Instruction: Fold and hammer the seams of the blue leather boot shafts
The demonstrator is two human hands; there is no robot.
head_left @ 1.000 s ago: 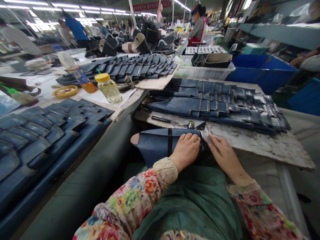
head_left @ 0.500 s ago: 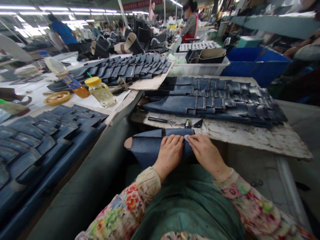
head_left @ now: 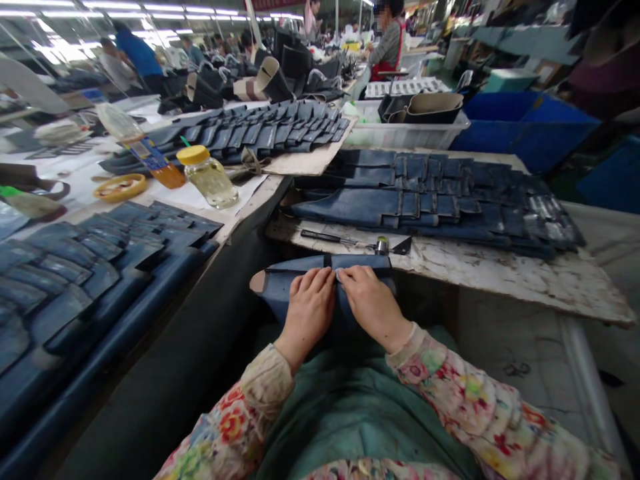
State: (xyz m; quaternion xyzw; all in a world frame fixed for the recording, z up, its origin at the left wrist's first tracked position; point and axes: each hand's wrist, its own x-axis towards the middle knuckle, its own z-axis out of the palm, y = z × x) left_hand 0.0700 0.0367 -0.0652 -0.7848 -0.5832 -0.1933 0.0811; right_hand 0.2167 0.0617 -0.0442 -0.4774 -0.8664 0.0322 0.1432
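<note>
A blue leather piece (head_left: 280, 287), curved and shaped like a boot shaft, lies in front of my green apron. Its pale tip points left, and a dark seam and band run along its upper edge. My left hand (head_left: 311, 300) grips that edge, fingers bent together over the seam. Close against it, my right hand (head_left: 373, 303) pinches the same edge with its fingertips. Something small and whitish shows at the right fingertips; I cannot tell what it is. A small hammer (head_left: 381, 245) rests on the board just beyond, beside a black triangular scrap (head_left: 402, 246).
Stacked blue leather pieces (head_left: 440, 200) cover much of the white board (head_left: 540, 287). More stacks lie at left (head_left: 75, 267) and behind. A yellow-lidded jar (head_left: 210, 180), a bottle (head_left: 155, 160) and a yellow dish (head_left: 120, 188) stand left. A blue bin (head_left: 525, 123) is at back right.
Both hands have moved left along the leather piece's upper edge, the right hand coming right up to the left. The view has shifted slightly.
</note>
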